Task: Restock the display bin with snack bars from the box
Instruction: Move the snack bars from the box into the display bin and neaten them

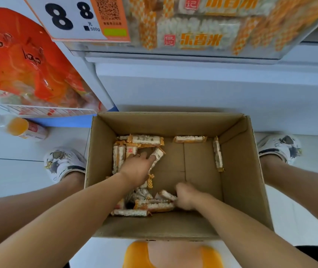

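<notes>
An open cardboard box (237, 171) stands on the floor between my feet. Several orange-and-white snack bars lie in it, mostly along its left side (118, 157) and near corner (154, 206); single bars lie at the far wall (190, 139) and the right wall (217, 153). My left hand (137, 169) reaches down into the left pile, its fingers spread over the bars. My right hand (186, 196) is curled round bars in the near pile. The display bin (193, 29) above holds stacked packs of the same bars.
A red-and-orange snack bag (19, 60) sits in a white wire basket at the upper left. A price sign (71, 18) hangs beside it. A bottle of orange drink (17, 126) lies on the floor by my left foot. White cabinet front rises behind the box.
</notes>
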